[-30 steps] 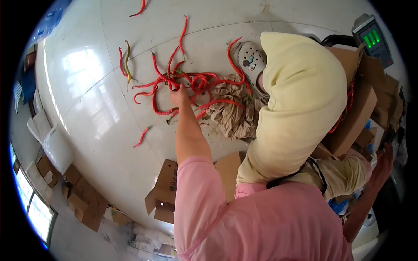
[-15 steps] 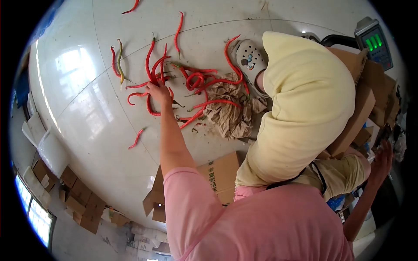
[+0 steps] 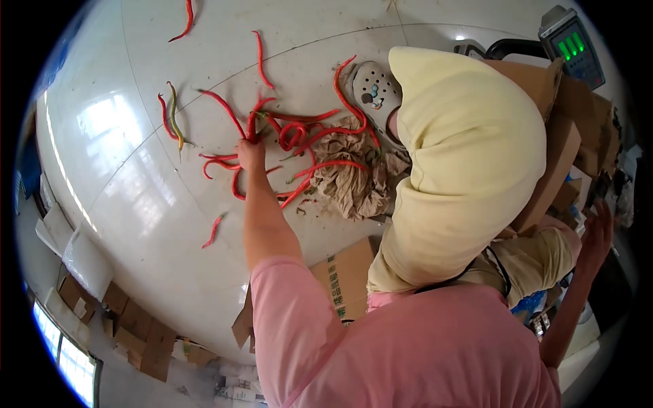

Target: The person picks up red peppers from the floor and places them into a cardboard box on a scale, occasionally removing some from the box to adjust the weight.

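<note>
My left hand (image 3: 250,155) is closed round several long red chili peppers (image 3: 228,111), which stick up and out beyond the fingers. More curled red chili peppers (image 3: 292,136) lie close by on the floor, some resting over crumpled brown paper (image 3: 347,177). A green-yellow chili (image 3: 175,115) lies beside a red one at the left. Single red chilies lie apart, such as a short one (image 3: 214,230) nearer my body. Far to the right, my right hand (image 3: 597,234) hangs beside my knee with fingers extended, holding nothing that I can see.
My foot in a grey clog (image 3: 376,94) stands beside the paper. A cardboard box (image 3: 343,275) sits beneath my body. At the right are an open carton (image 3: 554,170) and a scale display with green digits (image 3: 573,46). Flattened cardboard (image 3: 139,333) lies lower left.
My left hand has shifted slightly nearer me, and the chilies in it now sit bunched, one swung out to the left. The whole view has shifted slightly. My right hand stays at the right side.
</note>
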A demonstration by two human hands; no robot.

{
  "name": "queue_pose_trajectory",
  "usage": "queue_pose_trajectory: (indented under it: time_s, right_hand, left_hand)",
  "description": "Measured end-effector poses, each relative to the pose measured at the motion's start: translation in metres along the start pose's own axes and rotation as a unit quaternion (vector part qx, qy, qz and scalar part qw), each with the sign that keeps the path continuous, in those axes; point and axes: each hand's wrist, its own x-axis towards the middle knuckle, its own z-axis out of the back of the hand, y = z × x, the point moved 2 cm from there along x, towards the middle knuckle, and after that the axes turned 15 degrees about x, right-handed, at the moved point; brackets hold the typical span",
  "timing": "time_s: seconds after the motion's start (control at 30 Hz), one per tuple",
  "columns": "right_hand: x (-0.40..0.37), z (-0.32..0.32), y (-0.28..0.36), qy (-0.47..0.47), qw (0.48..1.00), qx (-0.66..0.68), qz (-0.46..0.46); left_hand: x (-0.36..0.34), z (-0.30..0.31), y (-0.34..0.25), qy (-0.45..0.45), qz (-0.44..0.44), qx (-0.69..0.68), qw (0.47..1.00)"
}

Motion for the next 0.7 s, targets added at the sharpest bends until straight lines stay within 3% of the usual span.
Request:
queue_pose_trajectory:
  time_s: [0.13,0.17,0.27,0.47,0.53,0.6,0.7]
  right_hand:
    - [-0.002,0.005,-0.005,0.02,0.999,0.047,-0.009]
    - [-0.003,0.006,-0.006,0.016,1.0,0.02,-0.013]
    - [0.0,0.002,-0.005,0.015,1.0,-0.024,-0.013]
    - [0.002,-0.01,-0.005,0.02,0.999,0.037,0.002]
    - [0.001,-0.01,-0.004,0.022,0.999,0.042,0.001]
    - [-0.002,-0.011,-0.003,0.017,0.999,0.036,-0.003]
    - [-0.008,-0.023,0.003,-0.021,1.0,0.013,-0.009]
  left_hand:
    - [-0.019,0.003,-0.003,-0.032,-0.015,-0.079,0.996]
    - [-0.026,0.006,-0.004,-0.075,0.009,-0.127,0.989]
    - [-0.05,0.028,-0.019,-0.118,-0.048,-0.195,0.973]
    - [-0.056,-0.017,-0.075,0.01,-0.056,-0.423,0.904]
    - [-0.077,-0.001,-0.108,0.119,0.059,-0.56,0.818]
    - [-0.084,-0.014,-0.131,0.13,0.105,-0.622,0.765]
    - [-0.094,-0.023,-0.159,0.079,0.166,-0.425,0.886]
